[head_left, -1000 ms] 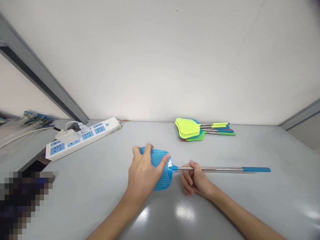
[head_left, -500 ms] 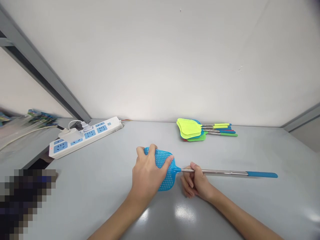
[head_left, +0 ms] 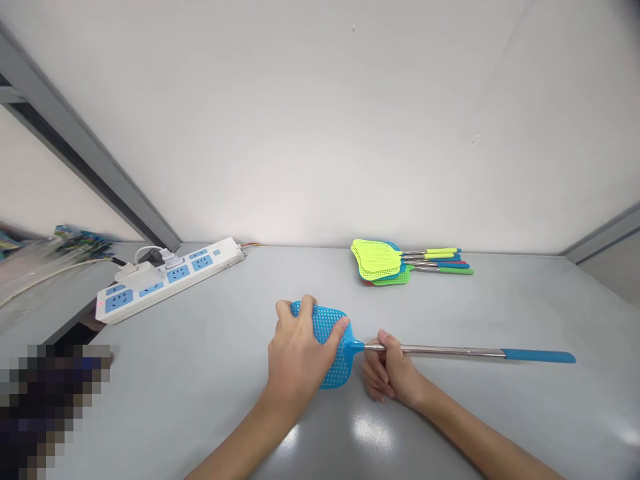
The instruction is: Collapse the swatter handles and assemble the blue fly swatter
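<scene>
**Blue fly swatter [head_left: 341, 368], two-hand hold on a tabletop**

Position: flat on a grey tabletop [head_left: 475, 313], in front of the person, shaft running out to the right and ending in a blue handle grip [head_left: 540, 356].

Left hand [head_left: 296, 353]: fingers [head_left: 300, 311] spread wide over the perforated plastic head [head_left: 327, 327], thumb [head_left: 341, 327] close to the neck [head_left: 356, 345], head pressed against the surface.

Right hand [head_left: 393, 373]: thumb and forefinger closed narrowly on the telescopic steel shaft [head_left: 435, 349], just behind the neck; other fingers curled beneath.

Handling note, a judgement: sound hold. Flat pressure on the head guards against slipping; a pinch near the neck gives the best control of the joint, with a light, even grip advisable.

Also present: stack of swatters [head_left: 380, 261] in lime, green and blue, well apart from both hands, near the wall; white power strip [head_left: 213, 259] with blue socket faces, far left.

Markings: no brand, label or readable writing visible on either; fine print, if any, too small to tell.
</scene>
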A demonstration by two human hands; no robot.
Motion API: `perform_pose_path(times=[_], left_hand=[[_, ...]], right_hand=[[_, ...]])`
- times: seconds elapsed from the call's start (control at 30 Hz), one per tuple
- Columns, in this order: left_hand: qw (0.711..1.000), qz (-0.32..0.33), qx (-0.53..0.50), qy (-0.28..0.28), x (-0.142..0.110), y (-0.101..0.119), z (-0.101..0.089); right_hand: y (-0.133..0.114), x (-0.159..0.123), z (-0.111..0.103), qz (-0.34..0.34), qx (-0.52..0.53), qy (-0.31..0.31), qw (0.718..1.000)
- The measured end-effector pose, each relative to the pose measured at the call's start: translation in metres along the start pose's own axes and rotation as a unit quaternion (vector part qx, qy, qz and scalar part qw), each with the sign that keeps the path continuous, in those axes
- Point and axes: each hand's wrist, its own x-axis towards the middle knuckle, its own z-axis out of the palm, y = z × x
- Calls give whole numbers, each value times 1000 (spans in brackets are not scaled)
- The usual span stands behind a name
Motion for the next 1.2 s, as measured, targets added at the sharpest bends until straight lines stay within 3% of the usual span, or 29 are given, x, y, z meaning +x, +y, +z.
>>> perform_pose_path(times=[0.97, 1.2], left_hand=[[999, 1, -37, 11, -3, 1, 2], [999, 7, -42, 16, 2, -1, -2]], right_hand=[[1, 2, 1, 1, -10, 2, 1000], [-3, 3, 5, -1, -40, 36, 999]])
